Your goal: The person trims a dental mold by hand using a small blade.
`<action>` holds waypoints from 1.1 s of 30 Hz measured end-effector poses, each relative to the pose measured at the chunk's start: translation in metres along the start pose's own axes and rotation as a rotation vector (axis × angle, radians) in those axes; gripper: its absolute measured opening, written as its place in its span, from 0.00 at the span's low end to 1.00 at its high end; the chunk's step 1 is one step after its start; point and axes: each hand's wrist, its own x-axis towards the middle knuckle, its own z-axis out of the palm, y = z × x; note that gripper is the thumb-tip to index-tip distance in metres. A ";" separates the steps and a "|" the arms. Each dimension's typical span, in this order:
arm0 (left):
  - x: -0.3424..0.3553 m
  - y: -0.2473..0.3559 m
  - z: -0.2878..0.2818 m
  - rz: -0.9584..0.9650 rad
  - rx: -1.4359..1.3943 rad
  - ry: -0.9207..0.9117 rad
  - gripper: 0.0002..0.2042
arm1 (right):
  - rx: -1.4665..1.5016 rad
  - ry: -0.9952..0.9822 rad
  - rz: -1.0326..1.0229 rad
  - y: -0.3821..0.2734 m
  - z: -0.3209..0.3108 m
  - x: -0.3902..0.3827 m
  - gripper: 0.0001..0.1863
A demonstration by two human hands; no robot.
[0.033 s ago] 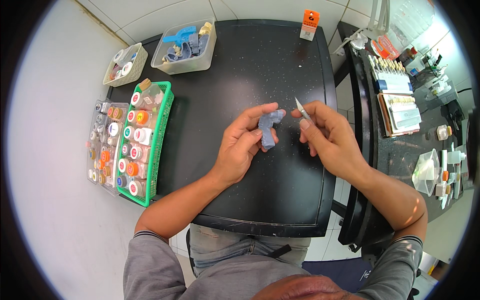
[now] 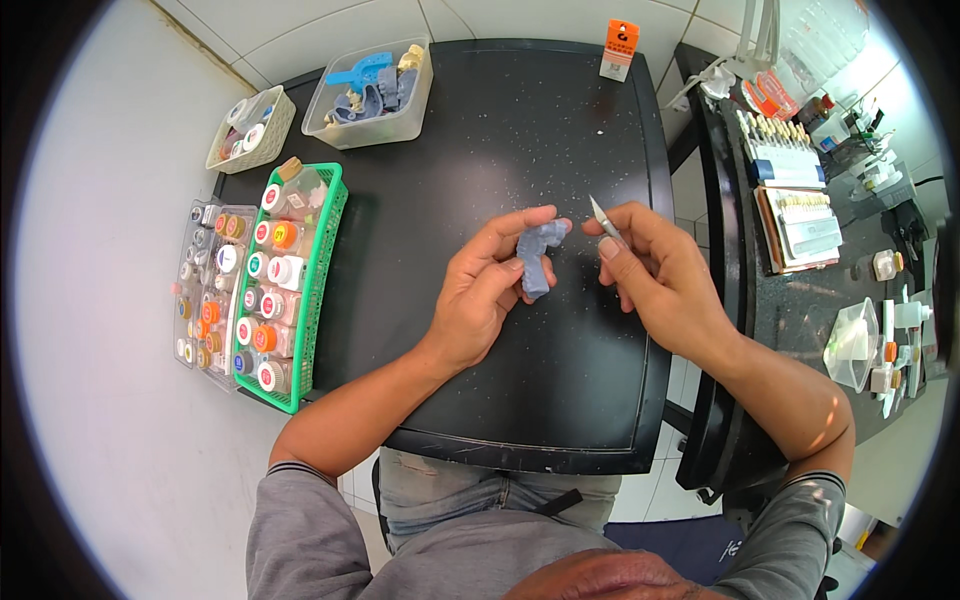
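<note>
Above the middle of the black table [image 2: 420, 220], my left hand [image 2: 480, 290] is closed on a lumpy blue-grey dental impression [image 2: 536, 262], pinched between thumb and fingers. A pale thing by its upper end is too small to make out. My right hand [image 2: 655, 280], a short way to the right, grips a craft knife [image 2: 604, 219] like a pen. Its pointed blade tilts up and leftward, apart from the impression. Most of the knife's handle is hidden in my fingers. Small pale shavings are scattered over the tabletop.
At the left stands a green basket [image 2: 335, 230] of capped jars, beside a clear case [image 2: 187, 250] of small jars. Behind are a cream basket [image 2: 270, 155] and a plastic tub [image 2: 420, 110] of similar blue-grey pieces. An orange-and-white box [image 2: 620, 50] stands far right; shade guides [image 2: 800, 225] lie on the side bench.
</note>
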 end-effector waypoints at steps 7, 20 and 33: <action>0.002 -0.001 0.001 0.076 0.121 -0.099 0.35 | -0.014 0.029 0.008 -0.001 -0.006 0.001 0.16; -0.001 -0.001 0.007 -0.047 0.276 -0.095 0.39 | -0.595 -0.180 -0.207 -0.032 -0.032 -0.008 0.03; -0.005 0.005 -0.004 0.082 0.622 -0.137 0.37 | -0.486 -0.261 -0.357 -0.008 -0.021 0.001 0.05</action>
